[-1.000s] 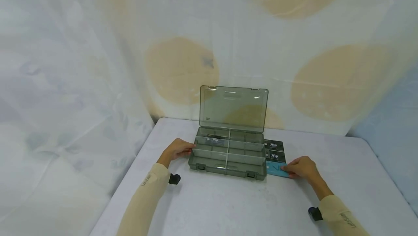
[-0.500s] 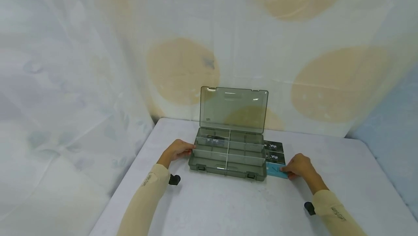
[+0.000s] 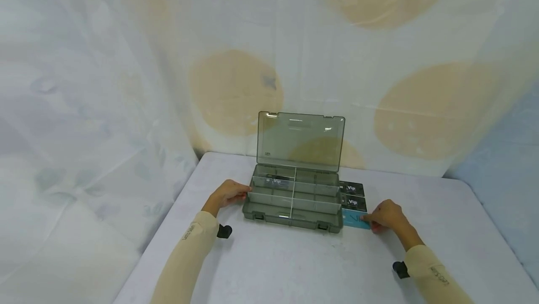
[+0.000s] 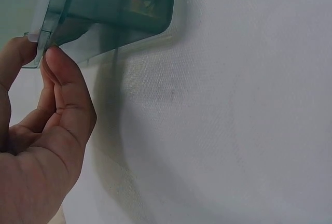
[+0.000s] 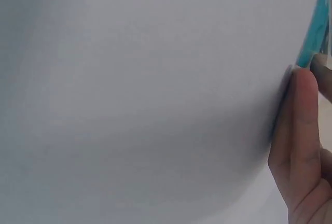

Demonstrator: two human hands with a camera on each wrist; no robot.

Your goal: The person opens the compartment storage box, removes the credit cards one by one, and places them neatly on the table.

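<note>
Beside the box (image 3: 294, 201), right hand (image 3: 385, 217) fingers pinching teal card (image 3: 353, 220) (long axis left-right)

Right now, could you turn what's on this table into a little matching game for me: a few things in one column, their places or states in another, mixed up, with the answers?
Things:
1. box lid
2. blue card
3. left hand
4. card in the box

Places or states:
A. on the table, at the right hand's fingertips
B. standing open
C. in a back-left compartment
D. at the box's left end

Pairs: 1-B, 2-A, 3-D, 4-C
</note>
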